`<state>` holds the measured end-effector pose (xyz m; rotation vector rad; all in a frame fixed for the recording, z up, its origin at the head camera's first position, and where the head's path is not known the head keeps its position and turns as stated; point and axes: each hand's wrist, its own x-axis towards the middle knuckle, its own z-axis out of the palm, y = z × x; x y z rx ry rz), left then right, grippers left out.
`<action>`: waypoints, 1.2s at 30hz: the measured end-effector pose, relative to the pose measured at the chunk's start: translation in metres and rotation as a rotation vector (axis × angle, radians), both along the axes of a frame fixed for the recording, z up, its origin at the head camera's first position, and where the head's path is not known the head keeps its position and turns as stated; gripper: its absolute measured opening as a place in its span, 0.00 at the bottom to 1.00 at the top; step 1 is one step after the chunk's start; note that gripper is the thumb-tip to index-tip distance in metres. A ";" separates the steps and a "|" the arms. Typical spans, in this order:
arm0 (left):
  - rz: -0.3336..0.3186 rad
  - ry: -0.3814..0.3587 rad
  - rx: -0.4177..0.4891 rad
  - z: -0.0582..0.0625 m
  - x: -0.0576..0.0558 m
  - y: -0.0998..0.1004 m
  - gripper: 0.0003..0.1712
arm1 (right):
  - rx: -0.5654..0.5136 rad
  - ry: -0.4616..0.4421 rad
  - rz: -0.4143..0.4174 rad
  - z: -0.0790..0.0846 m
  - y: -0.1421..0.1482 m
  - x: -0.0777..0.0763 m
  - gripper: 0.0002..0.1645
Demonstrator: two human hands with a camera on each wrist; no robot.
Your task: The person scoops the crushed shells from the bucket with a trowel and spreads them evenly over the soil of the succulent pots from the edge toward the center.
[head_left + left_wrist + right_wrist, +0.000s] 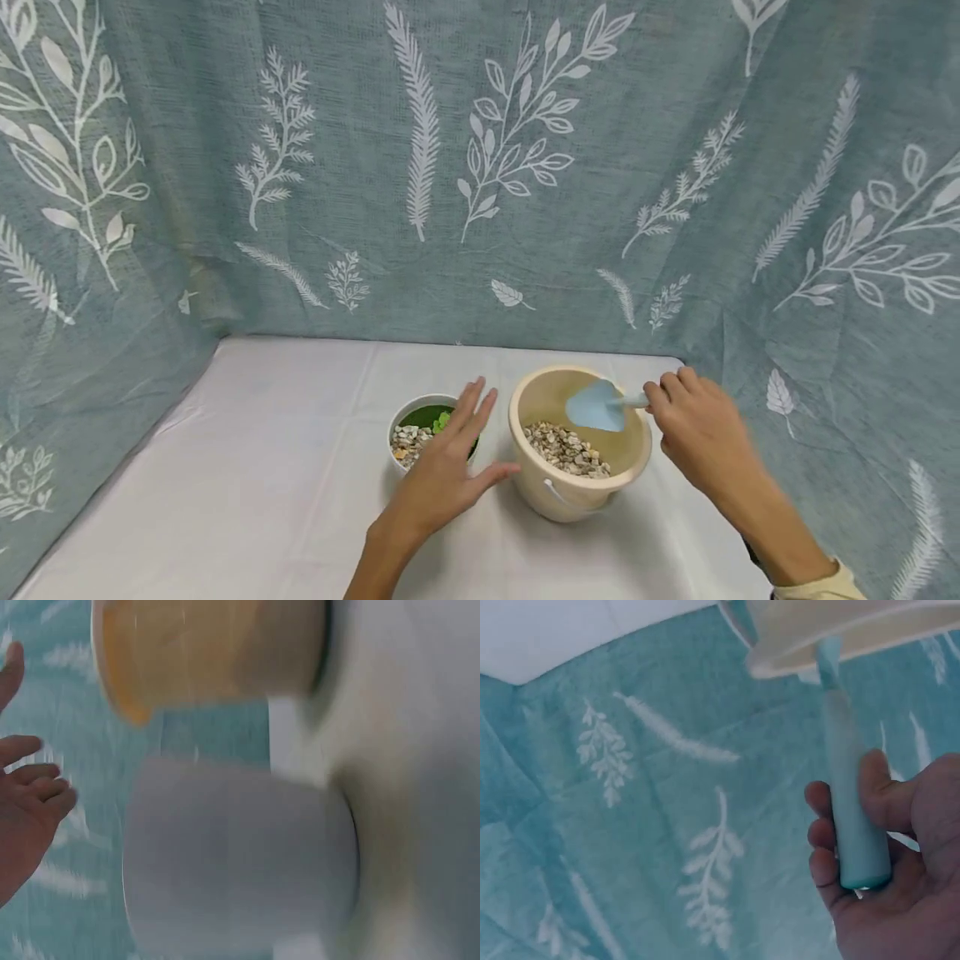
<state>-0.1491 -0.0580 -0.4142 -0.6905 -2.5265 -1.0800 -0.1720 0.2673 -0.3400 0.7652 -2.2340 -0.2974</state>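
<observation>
In the head view my right hand [701, 429] grips the handle of a light blue trowel [597, 406], whose blade is over the inside of a cream bucket [637, 467]. Pebbles [566, 450] lie in the bottom of that bucket. The right wrist view shows fingers and thumb curled round the trowel handle [851, 802]. My left hand [442, 479] holds nothing, its fingers extended between the bucket and a white pot [393, 417], partly covering the pot. Inside the pot are pebbles, a dark green surface and a small bright green plant [441, 422].
Both containers stand on a white-covered table [247, 467]. A teal curtain [450, 275] with white leaf prints hangs behind and along the sides. A thin white bail handle [566, 497] droops across the front of the bucket.
</observation>
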 end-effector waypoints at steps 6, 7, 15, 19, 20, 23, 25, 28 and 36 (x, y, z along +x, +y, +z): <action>-0.071 -0.128 -0.098 -0.004 -0.004 0.028 0.53 | 0.154 -0.014 0.001 -0.014 -0.037 -0.018 0.14; -0.070 -0.142 -0.113 -0.007 -0.004 0.030 0.53 | 0.184 -0.007 -0.008 -0.018 -0.044 -0.020 0.13; -0.080 -0.117 -0.134 -0.012 -0.005 0.041 0.50 | 0.305 -0.093 -0.184 -0.038 -0.067 -0.027 0.17; -0.082 -0.080 -0.142 -0.009 -0.007 0.042 0.48 | 0.202 -0.238 -0.228 -0.038 -0.063 -0.033 0.17; -0.082 -0.075 -0.143 -0.008 -0.007 0.042 0.48 | 0.168 -0.272 -0.228 -0.037 -0.062 -0.034 0.16; -0.082 -0.076 -0.141 -0.007 -0.008 0.042 0.48 | 0.058 -0.376 -0.228 -0.035 -0.058 -0.038 0.14; -0.084 -0.075 -0.137 -0.007 -0.009 0.043 0.48 | -0.024 -0.459 -0.255 -0.034 -0.057 -0.040 0.14; -0.095 -0.080 -0.125 -0.008 -0.010 0.044 0.48 | -0.141 -0.570 -0.328 -0.034 -0.056 -0.042 0.14; -0.096 -0.072 -0.114 -0.013 -0.013 0.045 0.49 | -0.429 -0.750 -0.307 -0.044 -0.057 -0.046 0.30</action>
